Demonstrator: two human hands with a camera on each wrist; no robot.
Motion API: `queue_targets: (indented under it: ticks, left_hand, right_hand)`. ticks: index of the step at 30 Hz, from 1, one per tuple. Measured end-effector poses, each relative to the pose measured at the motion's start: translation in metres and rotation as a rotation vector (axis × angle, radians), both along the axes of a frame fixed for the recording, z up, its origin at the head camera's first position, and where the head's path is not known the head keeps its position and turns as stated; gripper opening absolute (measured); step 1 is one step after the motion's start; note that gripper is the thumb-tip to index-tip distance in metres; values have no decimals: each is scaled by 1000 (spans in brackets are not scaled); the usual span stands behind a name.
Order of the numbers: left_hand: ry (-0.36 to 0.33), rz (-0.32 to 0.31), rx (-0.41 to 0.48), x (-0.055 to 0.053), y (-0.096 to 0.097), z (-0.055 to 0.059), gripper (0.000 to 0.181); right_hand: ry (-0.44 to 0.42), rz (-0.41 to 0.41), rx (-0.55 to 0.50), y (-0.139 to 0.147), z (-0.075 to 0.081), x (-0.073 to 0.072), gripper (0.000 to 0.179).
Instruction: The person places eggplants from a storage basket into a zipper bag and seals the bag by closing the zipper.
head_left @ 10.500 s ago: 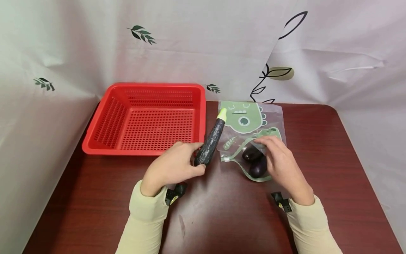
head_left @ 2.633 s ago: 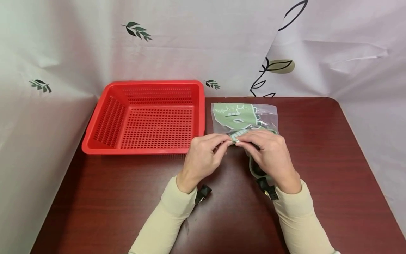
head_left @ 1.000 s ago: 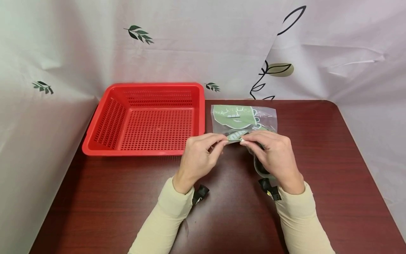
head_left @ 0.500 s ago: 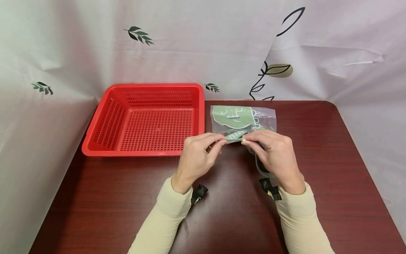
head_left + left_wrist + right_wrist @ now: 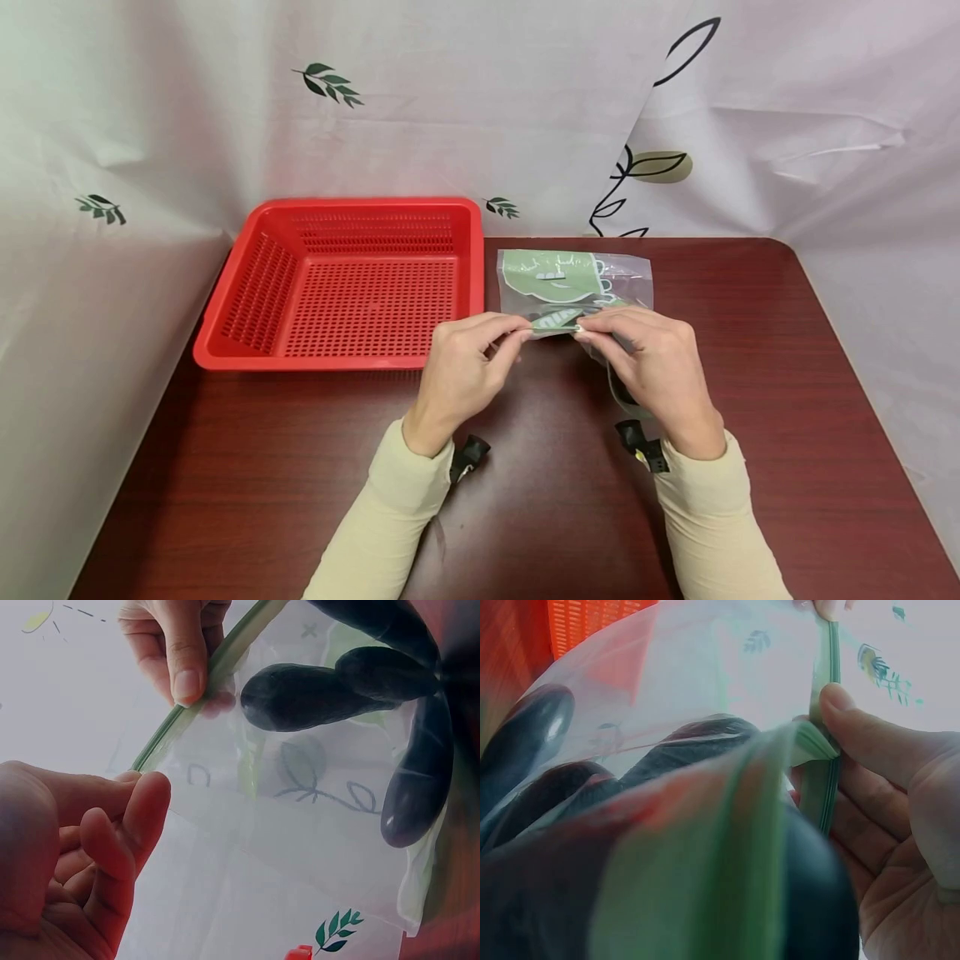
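A clear zip bag [image 5: 555,277] with a green cartoon print lies toward the back of the table, its near edge raised between both hands. At the left end of the zip strip [image 5: 156,741], thumb and fingertips of my left hand [image 5: 461,367] pinch the edge. Further right, my right hand [image 5: 660,367] pinches the same strip between thumb and fingers, a small white slider [image 5: 577,327] at its fingertips. Several dark, glossy eggplants [image 5: 300,697] show through the plastic. To the right of my right fingers, the mouth [image 5: 742,847] bulges loose in the right wrist view.
A red perforated plastic basket [image 5: 360,362] with nothing in it stands left of the bag. The dark wood table [image 5: 540,517] meets a white leaf-patterned cloth [image 5: 420,125] behind and at both sides.
Earlier my left hand held a dark zucchini with a yellow-green end over the bag; it is gone from that hand. Both hands took the zip edge, and my right hand has slid right along it.
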State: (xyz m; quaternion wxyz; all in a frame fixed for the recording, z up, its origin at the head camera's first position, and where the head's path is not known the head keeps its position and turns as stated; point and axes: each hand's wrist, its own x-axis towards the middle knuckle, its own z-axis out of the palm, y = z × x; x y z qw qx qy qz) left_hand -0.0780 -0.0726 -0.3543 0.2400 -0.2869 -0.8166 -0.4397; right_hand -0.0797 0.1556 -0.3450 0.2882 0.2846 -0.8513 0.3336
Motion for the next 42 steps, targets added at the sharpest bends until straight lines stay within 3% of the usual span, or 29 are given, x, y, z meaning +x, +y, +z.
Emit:
queue_targets:
  ticks: [42]
  left_hand:
    - [22, 15, 38, -3, -5, 2, 7]
  right_hand:
    - [-48, -38, 39, 9, 2, -1, 17]
